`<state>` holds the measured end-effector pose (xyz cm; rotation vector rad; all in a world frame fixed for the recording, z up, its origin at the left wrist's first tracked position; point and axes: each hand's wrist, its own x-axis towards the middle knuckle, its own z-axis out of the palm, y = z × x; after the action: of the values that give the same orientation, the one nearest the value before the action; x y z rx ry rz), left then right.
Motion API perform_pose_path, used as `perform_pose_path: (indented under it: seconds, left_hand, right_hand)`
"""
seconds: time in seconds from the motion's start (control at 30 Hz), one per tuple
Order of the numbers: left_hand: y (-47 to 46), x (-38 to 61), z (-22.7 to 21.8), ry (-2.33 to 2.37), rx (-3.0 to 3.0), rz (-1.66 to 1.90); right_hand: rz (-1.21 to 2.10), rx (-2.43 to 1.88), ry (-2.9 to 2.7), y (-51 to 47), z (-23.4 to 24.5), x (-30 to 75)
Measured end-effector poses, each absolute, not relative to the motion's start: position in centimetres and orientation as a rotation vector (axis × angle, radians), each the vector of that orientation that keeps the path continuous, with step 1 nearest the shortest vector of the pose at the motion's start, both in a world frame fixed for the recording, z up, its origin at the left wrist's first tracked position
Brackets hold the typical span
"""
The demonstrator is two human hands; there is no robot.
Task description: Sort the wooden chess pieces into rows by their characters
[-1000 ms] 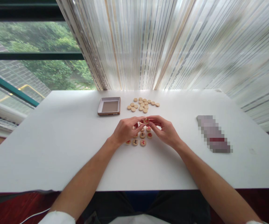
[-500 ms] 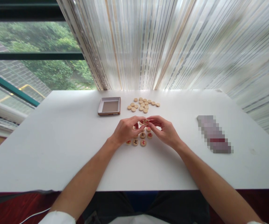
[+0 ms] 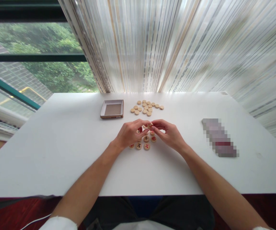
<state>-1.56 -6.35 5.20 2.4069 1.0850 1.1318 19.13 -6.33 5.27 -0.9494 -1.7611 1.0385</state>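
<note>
Between the fingertips of both hands is a round wooden Chinese chess piece (image 3: pixel 149 126) with a red character on its face. My left hand (image 3: pixel 131 132) pinches it from the left, thumb and fingers closed on its edge. From the right, my right hand (image 3: pixel 168 131) grips the same piece. Below the hands, several face-up pieces lie in rough rows, among them a black-marked piece (image 3: pixel 146 139), a red-marked piece (image 3: pixel 153 139) and another red-marked piece (image 3: pixel 147 146). My left hand partly covers some of them.
Several blank-side-up wooden pieces (image 3: pixel 144 111) lie scattered farther back on the white table (image 3: pixel 56 153). A shallow open box (image 3: pixel 112 109) stands to their left. At the right lies a pixelated flat object (image 3: pixel 219 137). A striped curtain (image 3: pixel 142 48) hangs behind the table.
The held chess piece has turned slightly between my fingertips, so its red character now sits at a different angle. Both hands stay nearly in place.
</note>
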Motion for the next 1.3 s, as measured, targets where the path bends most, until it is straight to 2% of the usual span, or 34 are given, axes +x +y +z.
perform_pose_path:
  seconds: [1.3]
  left_hand:
    - [-6.74, -1.22, 5.54, 1.06, 2.432, 1.069]
  right_hand:
    - [0.965, -1.088, -1.797, -6.73, 5.38, 19.09]
